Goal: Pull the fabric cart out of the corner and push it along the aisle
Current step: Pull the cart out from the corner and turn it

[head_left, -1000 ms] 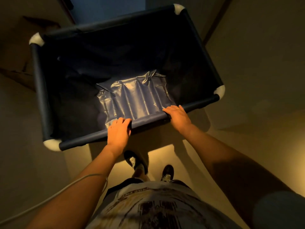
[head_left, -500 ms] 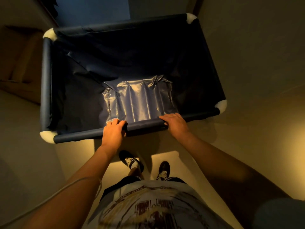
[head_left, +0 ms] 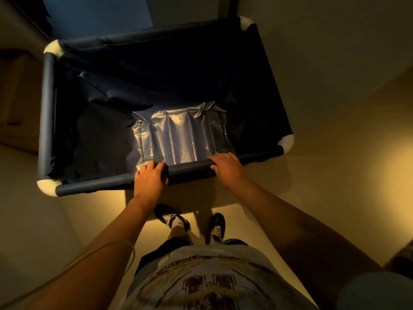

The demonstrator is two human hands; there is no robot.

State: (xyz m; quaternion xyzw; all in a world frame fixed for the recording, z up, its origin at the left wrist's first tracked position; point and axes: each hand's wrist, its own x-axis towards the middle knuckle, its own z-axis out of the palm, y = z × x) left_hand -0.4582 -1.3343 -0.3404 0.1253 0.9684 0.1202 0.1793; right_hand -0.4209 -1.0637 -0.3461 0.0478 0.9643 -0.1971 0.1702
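The fabric cart [head_left: 47,108] is a dark navy bin on a tube frame with white corner joints, and it fills the upper middle of the view. Its liner sags inside, with a shiny lit patch near me; the bin holds nothing else that I can see. My left hand [head_left: 149,179] is wrapped over the near rail, left of its middle. My right hand [head_left: 226,167] grips the same rail farther right. Both arms reach forward from my body.
Pale floor surrounds the cart, lit warm at the right and under my feet [head_left: 194,222]. A brown wooden piece of furniture [head_left: 15,104] stands just left of the cart. A dark upright edge [head_left: 232,6] and a bluish wall lie beyond the far rail.
The cart has swung clockwise and now sits squarer in front of me, closer to the wooden furniture at the left. Both hands kept their grip on the near rail.
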